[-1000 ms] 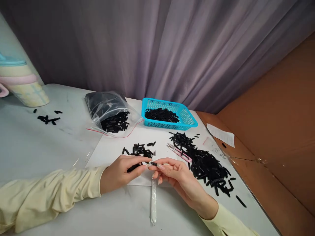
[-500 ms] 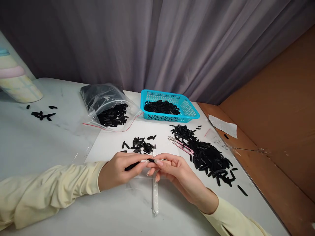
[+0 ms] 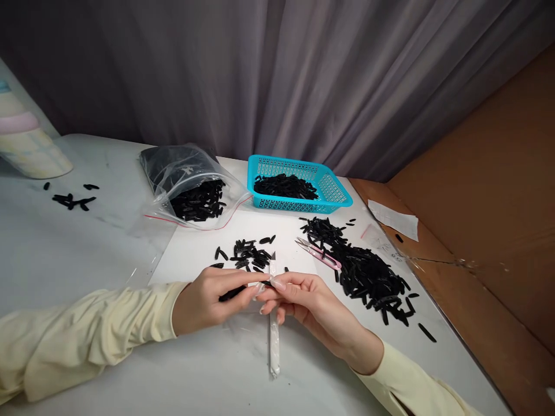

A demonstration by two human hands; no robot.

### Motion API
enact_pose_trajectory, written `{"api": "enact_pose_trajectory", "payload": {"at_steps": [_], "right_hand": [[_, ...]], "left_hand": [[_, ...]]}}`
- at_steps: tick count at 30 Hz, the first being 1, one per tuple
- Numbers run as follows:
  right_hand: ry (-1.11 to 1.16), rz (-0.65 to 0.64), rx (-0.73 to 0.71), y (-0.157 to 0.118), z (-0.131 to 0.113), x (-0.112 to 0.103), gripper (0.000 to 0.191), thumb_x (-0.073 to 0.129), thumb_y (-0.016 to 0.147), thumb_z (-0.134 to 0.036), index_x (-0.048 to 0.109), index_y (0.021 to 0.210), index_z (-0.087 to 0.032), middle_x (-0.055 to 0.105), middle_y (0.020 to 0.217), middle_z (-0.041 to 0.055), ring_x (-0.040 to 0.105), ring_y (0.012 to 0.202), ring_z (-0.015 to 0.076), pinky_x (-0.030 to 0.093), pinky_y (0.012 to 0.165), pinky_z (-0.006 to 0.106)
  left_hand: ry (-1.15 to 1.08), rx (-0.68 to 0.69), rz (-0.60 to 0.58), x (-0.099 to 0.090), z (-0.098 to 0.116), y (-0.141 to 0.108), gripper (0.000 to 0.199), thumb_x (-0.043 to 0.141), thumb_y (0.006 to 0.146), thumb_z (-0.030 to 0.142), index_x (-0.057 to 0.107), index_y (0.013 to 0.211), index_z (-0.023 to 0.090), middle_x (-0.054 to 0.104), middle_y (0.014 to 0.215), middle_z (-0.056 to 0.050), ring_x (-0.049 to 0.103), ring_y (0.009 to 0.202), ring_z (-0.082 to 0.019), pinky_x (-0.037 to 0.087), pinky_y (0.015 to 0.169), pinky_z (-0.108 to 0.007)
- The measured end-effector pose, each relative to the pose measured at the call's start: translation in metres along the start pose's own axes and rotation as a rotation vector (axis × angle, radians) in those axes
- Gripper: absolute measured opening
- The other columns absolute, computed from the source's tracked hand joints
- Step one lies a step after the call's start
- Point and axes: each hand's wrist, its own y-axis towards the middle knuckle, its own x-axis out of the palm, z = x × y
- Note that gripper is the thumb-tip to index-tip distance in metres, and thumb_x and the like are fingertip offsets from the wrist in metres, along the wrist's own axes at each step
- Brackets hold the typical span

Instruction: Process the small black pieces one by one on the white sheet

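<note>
Head view: less of the small black piece (image 3: 266, 283) shows between the fingertips than half a second ago, while the hands keep meeting at the same spot above the bench (image 3: 208, 375), so it appears handling of this piece is under way. The right hand (image 3: 316, 306) is pinched shut, thumb and forefinger on the piece, its other fingers loosely curled. The left hand (image 3: 217, 294) is nearly closed, its tips at the piece's other end; more black shows inside its curve, held or beneath I cannot tell. A white-handled blade (image 3: 274, 346) lies under the fingertips. Just beyond is a small heap (image 3: 247, 253); to the right, pink snips (image 3: 318, 252) touch a larger heap (image 3: 368, 277). Far off stand a blue basket (image 3: 336, 203) and clear bag (image 3: 182, 173), both containing similar pieces.
</note>
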Motion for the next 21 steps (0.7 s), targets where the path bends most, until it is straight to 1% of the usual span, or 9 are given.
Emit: {"api": "enact_pose_trajectory", "payload": {"at_steps": [4, 9, 12, 15, 18, 21], "right_hand": [[0.013, 0.0, -0.023, -0.002, 0.0, -0.001, 0.017, 0.065, 0.08, -0.027, 0.07, 0.085, -0.012, 0.071, 0.087, 0.0101, 0.065, 0.072, 0.0139, 0.048, 0.06, 0.022], [0.018, -0.008, -0.035, -0.004, -0.001, -0.002, 0.014, 0.065, 0.08, -0.024, 0.069, 0.087, -0.013, 0.072, 0.092, 0.0108, 0.067, 0.076, 0.0157, 0.048, 0.061, 0.023], [0.027, -0.006, -0.042, -0.003, -0.001, -0.002, 0.013, 0.068, 0.077, -0.024, 0.069, 0.086, -0.014, 0.073, 0.091, 0.0103, 0.068, 0.076, 0.0165, 0.048, 0.061, 0.024], [0.021, 0.003, -0.052, -0.002, 0.001, -0.002, 0.014, 0.07, 0.076, -0.024, 0.068, 0.085, -0.014, 0.073, 0.09, 0.0102, 0.068, 0.075, 0.0166, 0.048, 0.061, 0.025], [-0.041, 0.026, -0.085, -0.004, 0.001, -0.003, 0.016, 0.069, 0.076, -0.026, 0.067, 0.086, -0.015, 0.073, 0.088, 0.0096, 0.068, 0.075, 0.017, 0.05, 0.062, 0.027], [-0.205, 0.084, -0.184, -0.003, -0.013, -0.006, 0.017, 0.069, 0.076, -0.029, 0.068, 0.086, -0.015, 0.073, 0.082, 0.0083, 0.067, 0.072, 0.0172, 0.051, 0.062, 0.029]], "left_hand": [[-0.019, -0.041, -0.003, 0.0, -0.001, -0.001, 0.025, 0.049, 0.087, 0.013, 0.066, 0.105, 0.014, 0.071, 0.072, -0.003, 0.06, 0.052, -0.009, 0.048, 0.05, -0.015], [-0.054, -0.068, -0.001, 0.001, -0.001, -0.002, 0.025, 0.049, 0.086, 0.012, 0.066, 0.104, 0.013, 0.071, 0.07, -0.003, 0.058, 0.049, -0.008, 0.047, 0.048, -0.016], [-0.06, -0.075, -0.005, 0.001, -0.002, -0.003, 0.026, 0.049, 0.086, 0.013, 0.066, 0.106, 0.014, 0.069, 0.066, -0.002, 0.055, 0.047, -0.008, 0.045, 0.046, -0.016], [-0.054, -0.082, -0.012, 0.002, -0.004, -0.005, 0.027, 0.048, 0.087, 0.013, 0.064, 0.109, 0.011, 0.064, 0.06, -0.001, 0.05, 0.045, -0.008, 0.042, 0.045, -0.016], [-0.059, -0.105, -0.019, 0.003, -0.006, -0.006, 0.029, 0.048, 0.086, 0.015, 0.063, 0.111, 0.01, 0.06, 0.057, 0.0, 0.045, 0.044, -0.007, 0.039, 0.044, -0.017], [-0.096, -0.182, -0.019, 0.002, -0.004, -0.005, 0.032, 0.049, 0.086, 0.016, 0.06, 0.115, 0.009, 0.054, 0.055, 0.003, 0.042, 0.043, -0.007, 0.039, 0.045, -0.016]]}}
